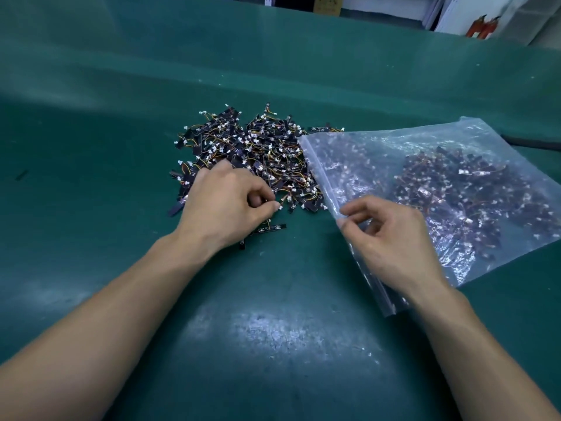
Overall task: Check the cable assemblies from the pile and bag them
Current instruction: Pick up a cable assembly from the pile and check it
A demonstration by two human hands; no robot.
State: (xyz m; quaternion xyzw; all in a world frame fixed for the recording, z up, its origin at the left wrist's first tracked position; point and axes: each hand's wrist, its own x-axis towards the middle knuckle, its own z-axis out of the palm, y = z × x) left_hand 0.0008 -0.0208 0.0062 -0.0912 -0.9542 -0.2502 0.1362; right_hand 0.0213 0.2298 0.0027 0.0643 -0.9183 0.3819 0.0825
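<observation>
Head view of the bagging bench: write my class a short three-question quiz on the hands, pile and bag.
1. True or false: the bag is empty.
2. The right hand pinches the bag at: A its open edge; B its far corner; C nowhere.
3. Fill in: the left hand pinches a cable assembly at the near edge of the ____.
Key: 1 false; 2 A; 3 pile.
</observation>
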